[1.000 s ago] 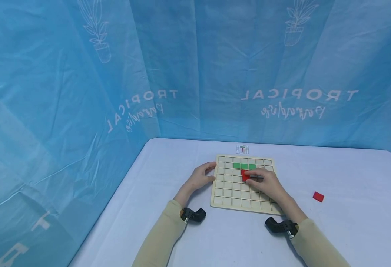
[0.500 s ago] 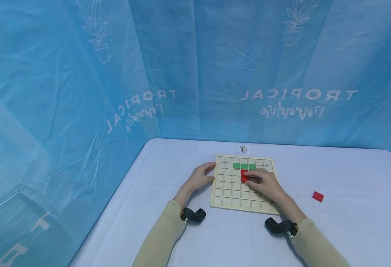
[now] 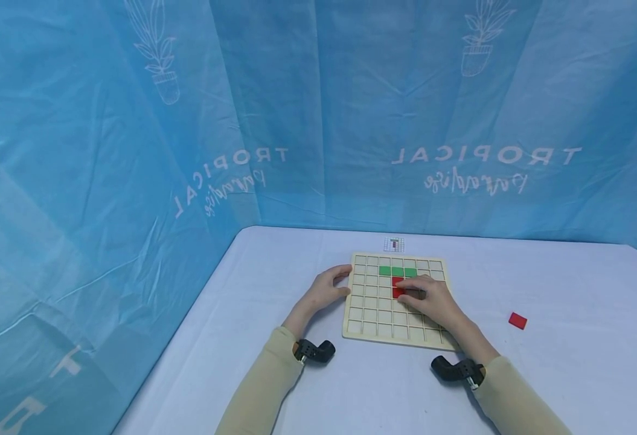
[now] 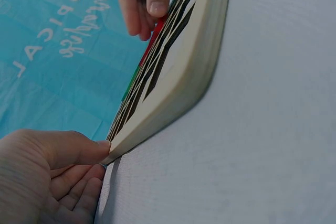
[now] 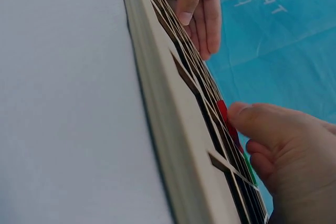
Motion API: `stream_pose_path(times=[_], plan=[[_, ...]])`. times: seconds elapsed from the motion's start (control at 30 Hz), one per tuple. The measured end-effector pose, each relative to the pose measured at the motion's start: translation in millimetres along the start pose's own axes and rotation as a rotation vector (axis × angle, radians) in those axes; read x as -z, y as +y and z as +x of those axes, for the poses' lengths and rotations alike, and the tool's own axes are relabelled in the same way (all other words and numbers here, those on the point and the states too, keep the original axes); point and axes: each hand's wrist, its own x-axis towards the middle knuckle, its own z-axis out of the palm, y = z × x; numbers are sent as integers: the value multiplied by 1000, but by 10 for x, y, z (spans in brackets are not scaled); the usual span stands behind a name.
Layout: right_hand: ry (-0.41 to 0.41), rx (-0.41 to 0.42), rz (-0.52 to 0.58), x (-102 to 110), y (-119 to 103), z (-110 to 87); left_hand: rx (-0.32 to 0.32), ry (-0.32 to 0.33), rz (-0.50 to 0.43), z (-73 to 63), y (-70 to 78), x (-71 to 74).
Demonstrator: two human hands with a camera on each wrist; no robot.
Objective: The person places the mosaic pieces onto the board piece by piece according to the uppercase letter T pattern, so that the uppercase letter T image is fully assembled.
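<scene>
A pale wooden grid board (image 3: 370,327) lies on the white table. My left hand (image 3: 325,289) rests at its left edge, thumb and fingertips spread apart along the rim; in the left wrist view the thumb (image 4: 86,151) touches the edge. Three green tiles (image 3: 398,272) sit side by side in a row near the far side. Below the middle one is a red tile (image 3: 396,281). Just nearer, my right hand (image 3: 432,299) pinches a second red tile (image 3: 397,292) between thumb and index finger. The right wrist view shows that thumb (image 5: 247,116) against red, its other fingers curled.
A loose red tile (image 3: 517,321) lies on the table to the right of the board. Behind the board is a small printed grid card (image 3: 394,244). Blue curtains (image 3: 361,121) hang at the back and left. Each wrist wears a black camera mount (image 3: 318,351).
The red tile in my right hand was slightly tilted a second ago and now lies flatter in its cell below the other red one. My left hand has not moved.
</scene>
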Motion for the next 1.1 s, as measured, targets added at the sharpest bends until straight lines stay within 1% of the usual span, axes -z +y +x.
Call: stream_pose_path(times=[0.07,0.2,0.3,0.37,0.4,0.47,0.5,0.53,0.63,0.7,0.73,0.77,0.9,1.0,1.1], plan=[[14,-38,49,21,-20,16,4,-1,2,1,2,-7],[51,-98,199,118,-128,75,1,-6,3,5,3,-19],[62,-87,284,232,-230,121,-8,-6,3,3,11,-25],[71,-75,302,324,-280,141,-9,-6,6,5,17,-27],[77,-73,301,378,-295,141,-10,-7,8,8,16,-29],[124,-50,269,405,-57,149,-11,-8,11,16,10,-35],[134,-50,256,469,-42,131,-13,-7,12,19,9,-35],[154,-34,249,517,43,111,-11,-9,15,22,7,-35],[202,-40,177,739,122,7,-12,-11,25,28,-7,-32],[196,-80,150,985,-83,-108,-9,-12,22,26,-3,-22],[205,-96,117,1060,-70,-158,-7,-12,20,27,-4,-19],[202,-131,76,1152,-122,-217,-5,-12,17,26,-5,-17],[217,-216,4,1405,-47,-466,-2,-11,6,22,-9,-16],[239,-265,-8,1552,37,-658,3,-7,8,22,-28,-20],[245,-292,-19,1648,125,-825,12,-3,10,24,-46,-21]])
